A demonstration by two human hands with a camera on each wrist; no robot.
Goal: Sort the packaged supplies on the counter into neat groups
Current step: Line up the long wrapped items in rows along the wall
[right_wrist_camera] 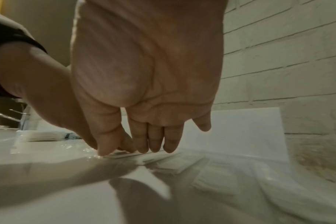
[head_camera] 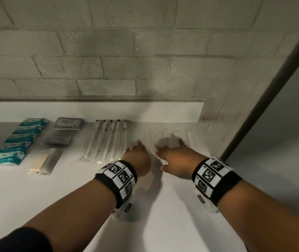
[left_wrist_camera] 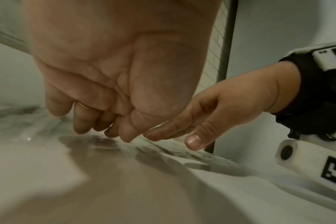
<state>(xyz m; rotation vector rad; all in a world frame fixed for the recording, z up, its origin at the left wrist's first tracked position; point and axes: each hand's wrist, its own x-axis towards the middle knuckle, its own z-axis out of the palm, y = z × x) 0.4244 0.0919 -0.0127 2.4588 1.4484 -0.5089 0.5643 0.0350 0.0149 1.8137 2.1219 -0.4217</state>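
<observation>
Flat clear packets [head_camera: 156, 135] holding white items lie in a row on the white counter [head_camera: 72, 197], at the right near the back. Both hands reach over them from the front. My left hand [head_camera: 137, 145] rests its fingertips on the left end of the row, and the left wrist view shows those fingertips [left_wrist_camera: 82, 127] pressing the plastic [left_wrist_camera: 173, 150]. My right hand [head_camera: 168, 148] lies just to the right with straight fingers. In the right wrist view its fingertips [right_wrist_camera: 153, 147] touch a packet [right_wrist_camera: 182, 165]. Neither hand grips anything.
Left of the hands lie white sticks in clear wrappers [head_camera: 105, 142], grey sachets [head_camera: 65, 131], a clear pack with beige and dark pieces [head_camera: 45, 160] and a column of teal packets [head_camera: 17, 140]. A small white strip [head_camera: 190, 138] lies far right. Behind is a white upstand [head_camera: 145, 111] and brick wall, with a dark post [head_camera: 265, 99] at right.
</observation>
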